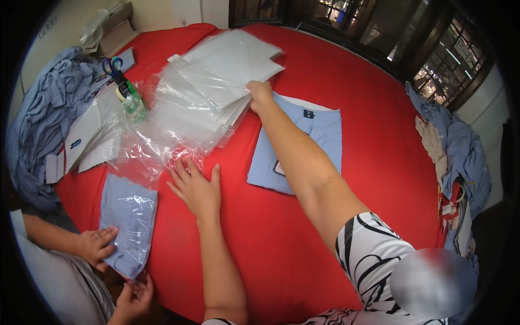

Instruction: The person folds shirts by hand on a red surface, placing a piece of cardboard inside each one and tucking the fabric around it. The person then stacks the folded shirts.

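My left hand [198, 190] lies with its fingers spread on the red cloth, its fingertips at the crumpled edge of the clear plastic bags [181, 116]. With my right arm stretched forward, my right hand [261, 96] is closed on the right edge of this loose pile. White sheets [233, 49] show under or inside the clear film. A folded light blue garment [322, 130] with a dark neck label lies beneath my right forearm, partly hidden by it. To the left of my left hand is a bagged blue garment [130, 216], which a co-worker's hands [100, 246] are touching.
A red cloth [374, 162] covers the table. Blue scissors [112, 67] and a green tape dispenser [134, 105] stand at the left, near white cards [89, 138]. Blue fabric is heaped at the left [46, 114] and right [466, 157] edges. Dark-framed windows [374, 38] line the back.
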Demonstrator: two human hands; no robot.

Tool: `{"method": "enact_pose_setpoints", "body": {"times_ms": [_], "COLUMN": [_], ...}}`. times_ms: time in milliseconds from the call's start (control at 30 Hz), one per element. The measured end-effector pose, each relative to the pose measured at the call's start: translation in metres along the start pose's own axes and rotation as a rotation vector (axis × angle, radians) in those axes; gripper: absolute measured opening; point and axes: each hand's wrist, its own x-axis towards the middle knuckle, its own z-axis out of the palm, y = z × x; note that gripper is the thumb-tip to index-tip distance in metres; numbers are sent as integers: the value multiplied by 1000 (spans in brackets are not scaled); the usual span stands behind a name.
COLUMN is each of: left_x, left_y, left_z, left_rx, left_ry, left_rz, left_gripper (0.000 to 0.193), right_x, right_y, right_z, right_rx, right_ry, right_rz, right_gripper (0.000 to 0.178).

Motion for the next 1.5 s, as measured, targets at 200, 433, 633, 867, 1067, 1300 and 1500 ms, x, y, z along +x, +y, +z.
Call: {"method": "enact_pose_setpoints", "body": {"times_ms": [200, 433, 633, 867, 1067, 1300, 1500], "left_x": [-2, -9, 10, 62, 113, 142, 47], "left_y": [-2, 17, 72, 91, 11, -64, 1], "left_z": [8, -28, -2, 24, 15, -12, -37], "left_rx": [-49, -790, -604, -692, -378, 46, 272], "left_ry": [122, -116, -404, -1037, -774, -445, 98], "left_rz": [4, 20, 182, 260, 546, 531, 559], "left_gripper": [75, 48, 48, 51, 53, 58, 50], "right_x": [-63, -252, -337, -482, -635, -727, -808], "right_y": [-47, -129, -95, -187, -279, -274, -258], "right_z": [2, -156, -291, -236, -198, -255, -297], "right_rx": [-439, -1215, -824, -926, -1037, -1157, -1291], "right_ry": [-189, -149, 88, -487, -944, -877, -615], "right_rz": [-138, -442, -46, -634, -1205, -1245, -1215], "right_gripper": [65, 43, 35, 28, 26, 19, 18]}}
